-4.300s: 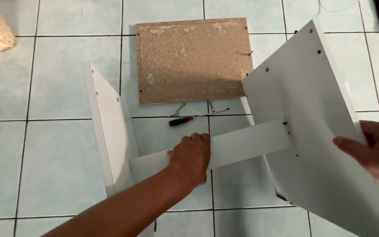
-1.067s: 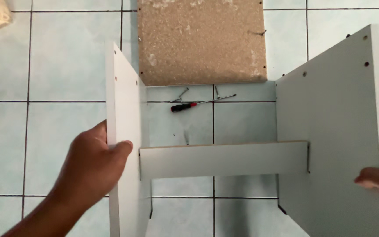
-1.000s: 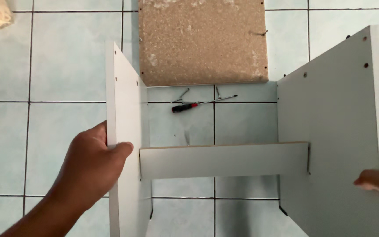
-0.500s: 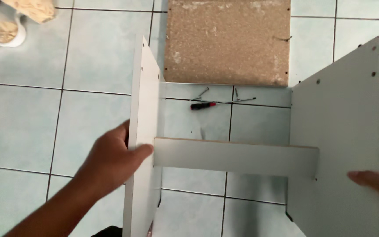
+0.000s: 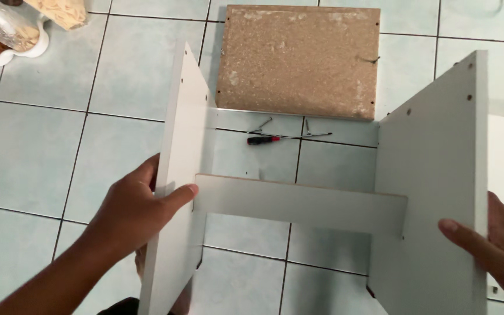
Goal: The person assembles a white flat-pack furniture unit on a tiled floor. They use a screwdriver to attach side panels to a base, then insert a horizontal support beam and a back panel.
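My left hand (image 5: 132, 207) grips the left panel (image 5: 179, 175); my right hand (image 5: 497, 251), partly cut off, clasps the right panel (image 5: 433, 192). A rail (image 5: 298, 204) joins them. Screwdriver (image 5: 263, 140) and brown board (image 5: 298, 58) lie beyond.

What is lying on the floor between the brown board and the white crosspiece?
In the head view, a screwdriver with a red and black handle and a few loose screws lie on the tiled floor there.

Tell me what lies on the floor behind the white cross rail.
Behind the cross rail lie a red-handled screwdriver, some loose screws and a brown particleboard panel. The floor directly under the rail is hidden.
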